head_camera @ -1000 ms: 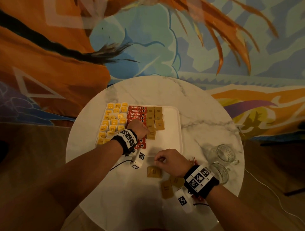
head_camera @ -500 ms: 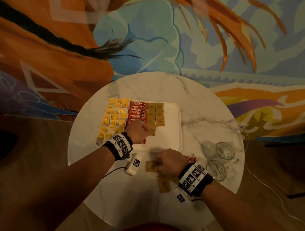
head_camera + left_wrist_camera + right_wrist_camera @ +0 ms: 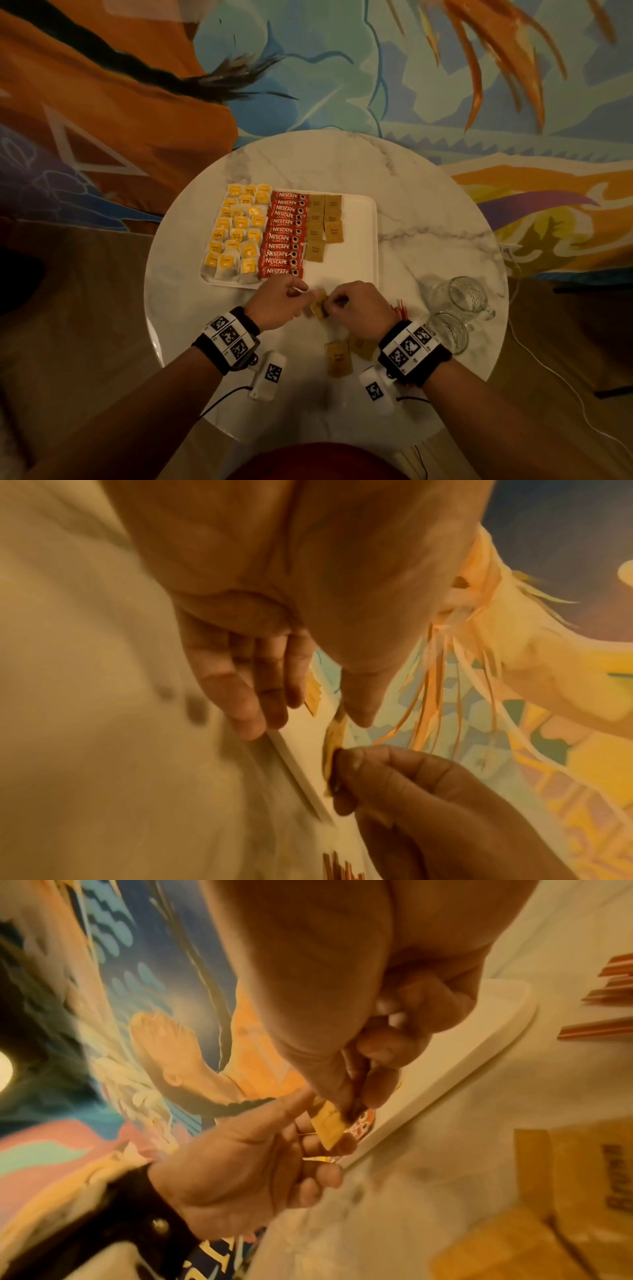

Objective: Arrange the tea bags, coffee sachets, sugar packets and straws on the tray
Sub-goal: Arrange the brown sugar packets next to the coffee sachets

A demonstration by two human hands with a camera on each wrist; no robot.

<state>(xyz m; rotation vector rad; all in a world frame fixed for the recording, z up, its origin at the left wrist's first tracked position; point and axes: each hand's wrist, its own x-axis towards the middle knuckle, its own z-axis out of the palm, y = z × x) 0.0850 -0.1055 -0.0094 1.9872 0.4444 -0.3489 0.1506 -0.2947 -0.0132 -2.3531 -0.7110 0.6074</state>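
A white tray (image 3: 352, 260) holds yellow tea bags (image 3: 236, 233) on its left, red coffee sachets (image 3: 284, 236) in the middle and brown sugar packets (image 3: 323, 222) beside them. At the tray's near edge my right hand (image 3: 330, 303) pinches one brown sugar packet (image 3: 318, 305) (image 3: 329, 1123) between thumb and fingers. My left hand (image 3: 303, 291) meets it there. Its thumb touches the packet's top edge (image 3: 334, 739) and its fingers stay fairly straight, apart from it. Red straws (image 3: 400, 308) lie on the table by my right wrist.
Two loose sugar packets (image 3: 338, 358) lie on the marble table (image 3: 428, 212) under my right forearm. Two glass mugs (image 3: 459, 296) stand at the right, near the table's rim. The tray's right half is bare. Cables run off the near edge.
My left hand drew back from the sugar column on the tray to its near edge. My right hand lifted a packet off the table and carried it up to meet the left.
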